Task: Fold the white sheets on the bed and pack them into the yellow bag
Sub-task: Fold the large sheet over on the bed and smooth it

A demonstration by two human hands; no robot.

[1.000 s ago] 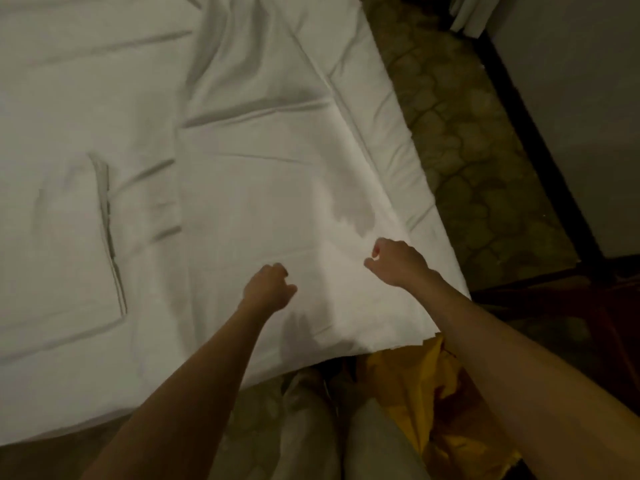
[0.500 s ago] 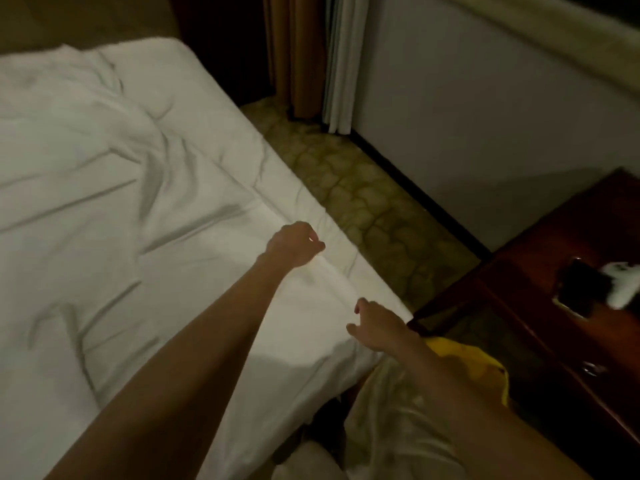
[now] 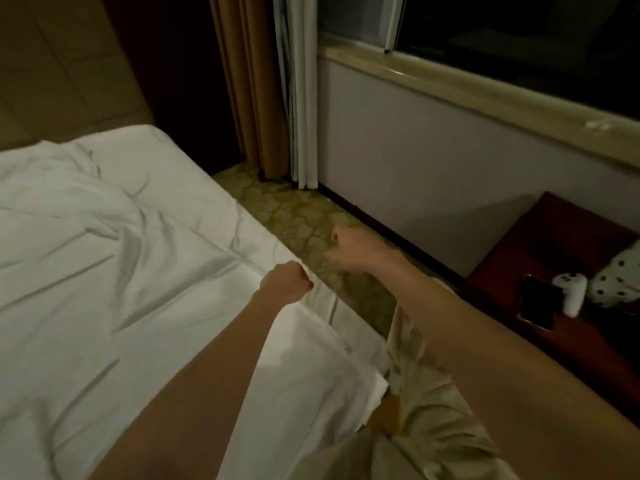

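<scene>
Left hand [image 3: 285,281] grips the white sheet [image 3: 121,271] in a fist; right hand [image 3: 349,249], loosely curled, holds nothing.

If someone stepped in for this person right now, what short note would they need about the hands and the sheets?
Left hand: fist closed on the white sheet at the bed's right edge.
Right hand: over the carpet beside the bed, blurred; it seems to hold nothing.
The sheet lies spread and wrinkled, unfolded. Only a yellow sliver, probably the bag, shows by the person's legs.
Done: nothing visibly folded.
Left: fold the sheets, pack the bag.
</scene>
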